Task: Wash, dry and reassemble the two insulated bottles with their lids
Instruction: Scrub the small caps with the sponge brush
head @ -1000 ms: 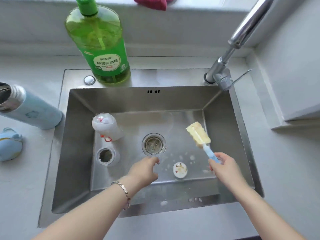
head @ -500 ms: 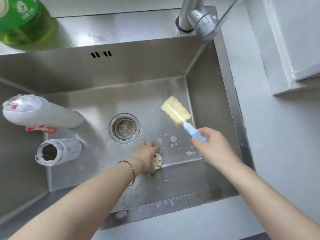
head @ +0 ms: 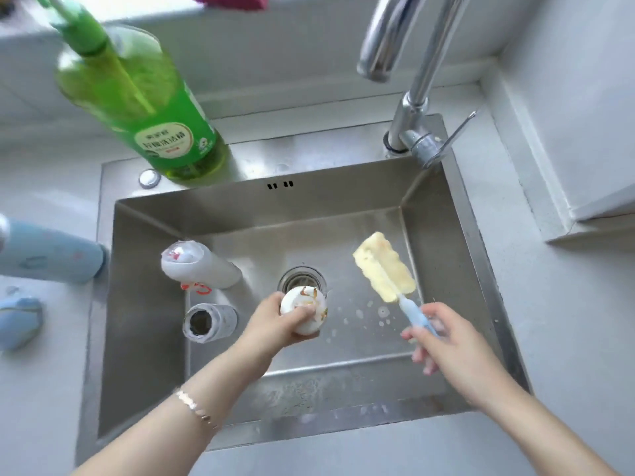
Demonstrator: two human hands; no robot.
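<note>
My left hand (head: 275, 324) grips a small white lid (head: 304, 310) with a yellowish pattern, lifted above the sink floor beside the drain (head: 301, 277). A sponge brush (head: 385, 269) with a yellow head and a blue handle is held in my right hand (head: 443, 341), the head pointing up and left. In the left part of the sink lie a white bottle (head: 202, 264) with a red strap and a short open-mouthed white piece (head: 209, 321). On the counter at the left stand a light blue bottle (head: 51, 259) and a blue lid (head: 19, 321).
The steel sink (head: 446, 252) holds soapy water spots on its floor. A green dish soap bottle (head: 137, 101) stands at the back left rim. The tap (head: 419, 108) rises at the back right. A red cloth (head: 233, 1) lies on the sill behind.
My left hand reached down to the white lid on the sink floor, closed round it and lifted it. My right hand kept the brush and moved slightly right.
</note>
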